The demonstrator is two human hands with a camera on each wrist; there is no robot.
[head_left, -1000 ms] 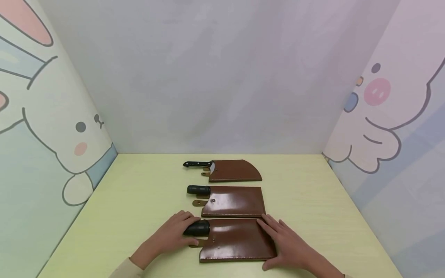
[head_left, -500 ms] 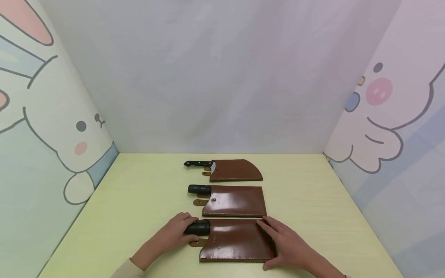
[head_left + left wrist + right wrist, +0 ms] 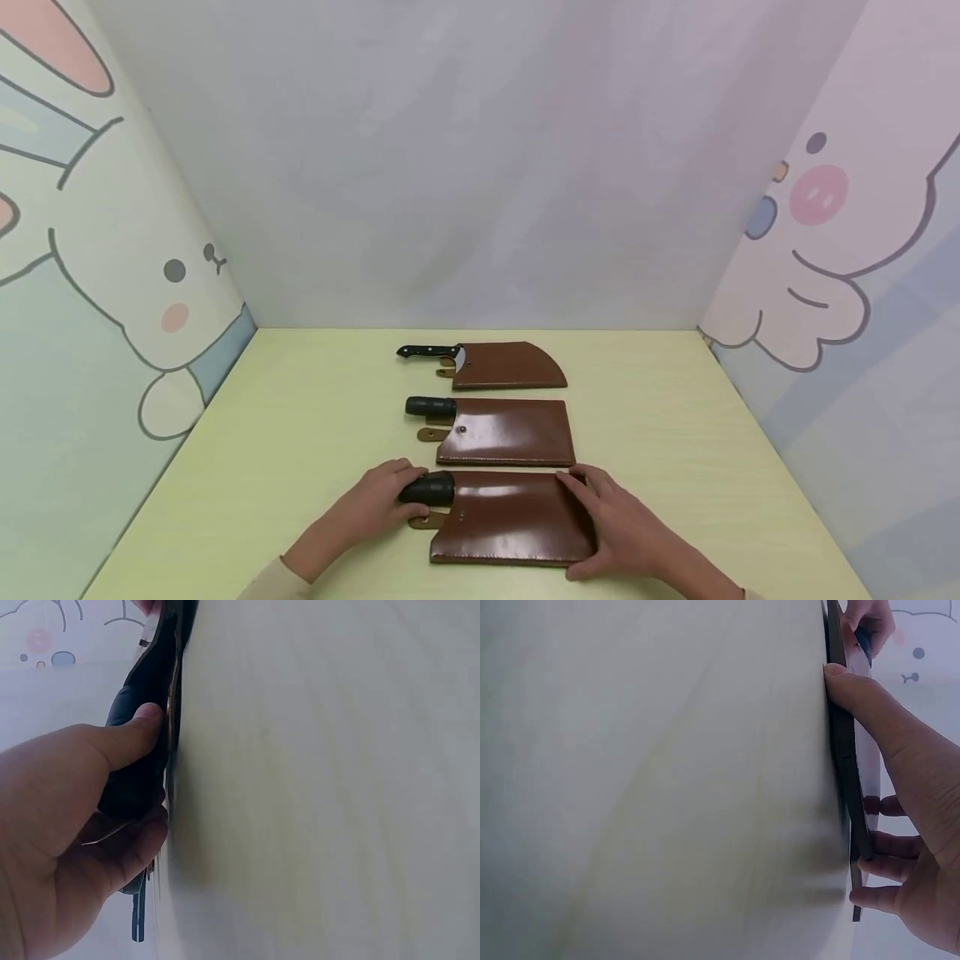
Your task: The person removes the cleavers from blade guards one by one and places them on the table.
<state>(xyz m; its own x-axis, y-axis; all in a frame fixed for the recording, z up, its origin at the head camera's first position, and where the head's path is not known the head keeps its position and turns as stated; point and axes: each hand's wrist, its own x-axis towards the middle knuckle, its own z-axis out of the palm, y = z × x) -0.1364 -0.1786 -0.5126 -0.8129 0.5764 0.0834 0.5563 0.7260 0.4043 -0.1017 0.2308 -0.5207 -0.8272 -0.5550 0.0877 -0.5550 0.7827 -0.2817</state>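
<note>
Nearest me lies a cleaver in a shiny brown leather sheath [image 3: 517,521], its black handle [image 3: 435,490] pointing left. With my left hand [image 3: 378,502] I hold the end of that handle; in the left wrist view the thumb presses one side of the black handle [image 3: 139,712] and curled fingers lie at the other. My right hand [image 3: 622,529] spans the sheath's right end, thumb at the near corner and fingers at the far corner. The right wrist view shows the thumb on the sheath's dark edge [image 3: 845,750]. The blade is hidden inside. A loose strap [image 3: 427,522] sticks out below the handle.
Just beyond lies a second sheathed cleaver [image 3: 510,431], also with a black handle at left. Farther back is a round-ended sheathed knife [image 3: 510,365] with a riveted handle. All rest on a pale yellow table [image 3: 300,400], with a grey back wall [image 3: 480,167] and cartoon-printed side panels.
Both hands stay nearly in place on the cleaver. The right hand's index finger is bent a little more than before. The head view has shifted slightly.
</note>
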